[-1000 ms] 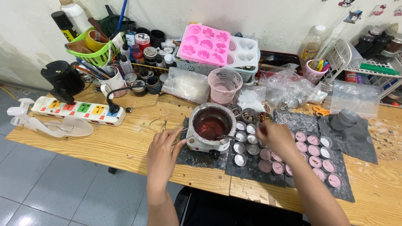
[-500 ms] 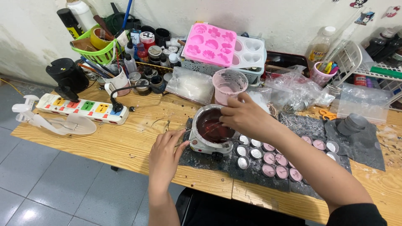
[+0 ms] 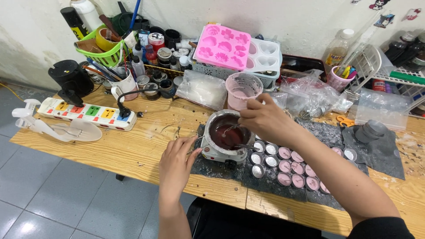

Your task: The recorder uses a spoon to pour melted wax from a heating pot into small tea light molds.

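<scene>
Now right hand (image 3: pixel 261 118) over round metal pot (image 3: pixel 226 132).

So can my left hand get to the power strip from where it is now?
Probably yes. The left hand rests on the table edge beside the melting pot, and only bare wood lies between it and the power strip further left.

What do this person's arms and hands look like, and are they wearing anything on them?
Both hands are bare: no gloves, rings, watch or bracelets show on the left hand or the right hand. Both forearms are uncovered too. The only clothing in sight is a dark sleeve at the top of the right arm, near the picture's lower right corner.
</scene>
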